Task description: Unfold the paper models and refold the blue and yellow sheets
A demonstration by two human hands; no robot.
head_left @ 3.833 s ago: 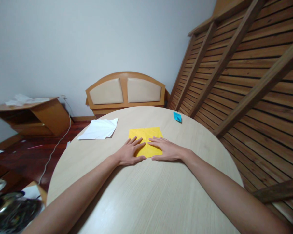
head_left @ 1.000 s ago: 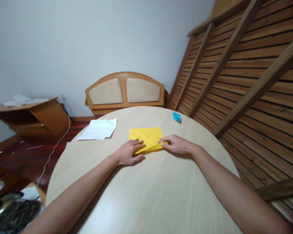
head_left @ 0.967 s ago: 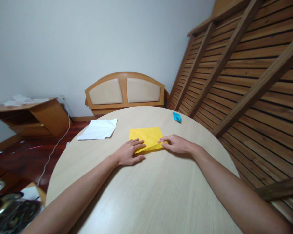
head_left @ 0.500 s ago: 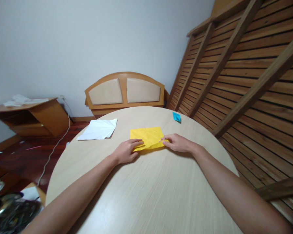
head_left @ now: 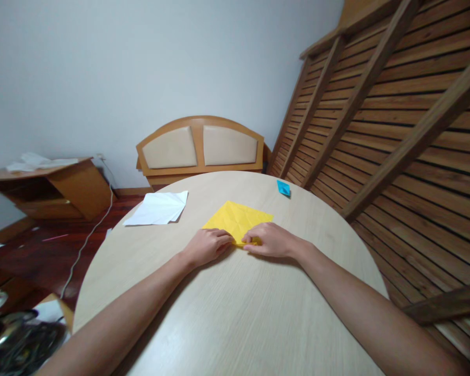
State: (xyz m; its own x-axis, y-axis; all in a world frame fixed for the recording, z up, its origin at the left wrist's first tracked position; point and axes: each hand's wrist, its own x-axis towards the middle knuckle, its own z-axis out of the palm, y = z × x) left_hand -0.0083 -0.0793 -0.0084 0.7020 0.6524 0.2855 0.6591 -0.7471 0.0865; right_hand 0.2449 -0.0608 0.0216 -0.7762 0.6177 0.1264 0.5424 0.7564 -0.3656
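Observation:
A creased yellow paper square (head_left: 237,218) lies on the round pale wooden table (head_left: 235,313), turned so one corner points toward me. My left hand (head_left: 206,246) and my right hand (head_left: 267,240) meet at that near corner, fingers curled and pinching the paper from either side. The near corner itself is hidden under my fingers.
A crumpled white sheet (head_left: 158,207) lies at the table's far left edge. A small blue folded paper (head_left: 284,188) sits at the far right edge. A slatted wooden bed frame (head_left: 395,120) leans on the right, a headboard (head_left: 201,148) stands behind the table, a low cabinet (head_left: 50,185) stands left.
The yellow paper has been rotated from square-on to corner-on. My hands have moved from its left and right sides to meet at the near corner.

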